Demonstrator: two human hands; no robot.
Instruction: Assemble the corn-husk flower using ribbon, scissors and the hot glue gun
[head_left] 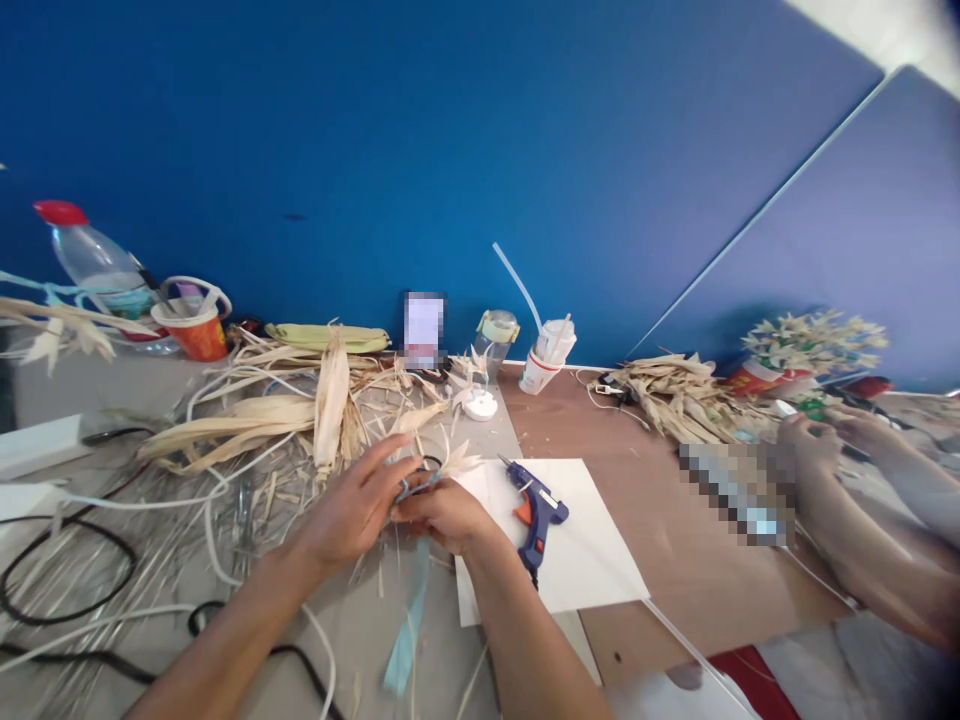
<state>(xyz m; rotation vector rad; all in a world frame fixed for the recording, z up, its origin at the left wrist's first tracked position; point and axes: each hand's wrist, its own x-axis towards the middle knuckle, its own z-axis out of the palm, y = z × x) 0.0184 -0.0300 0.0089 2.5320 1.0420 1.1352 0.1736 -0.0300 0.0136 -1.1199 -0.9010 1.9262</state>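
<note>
Beyond dark-blue glue gun with orange trigger [535, 505]: white paper cup with red rim band [538, 378], crammed with crumpled white material, thin sticks, translucent tube poking up. Left of that cup, also beyond gun: clear bottle with pale-yellow lid [493, 360], contents too blurred to tell. Far left of gun: orange-red paper cup [201, 342] holding dark pen, pale strips, something purple; just behind, clear plastic bottle with red cap [94, 258], bluish near the base. Far right of gun: red cup [750, 378] full of cream flowers [814, 338]; near it, another person's hands [810, 450].

Just left of gun, over surface [667, 530]: cream husk-petalled flower [459, 460], petals pointing right and away; stem mostly hidden by fingers, seemingly running sideways. Flat light-blue strip [409, 640] hanging below, long axis near vertical, free end slanting left. Right hand [444, 510]: curled, pinching the flower at its stem. Left hand [364, 495]: fingers partly extended, tips close to stem; cannot tell if pinching.

Under gun: white paper sheet [592, 545]. Left of gun, past both hands: dry tan corn husks [330, 400], heaped.
</note>
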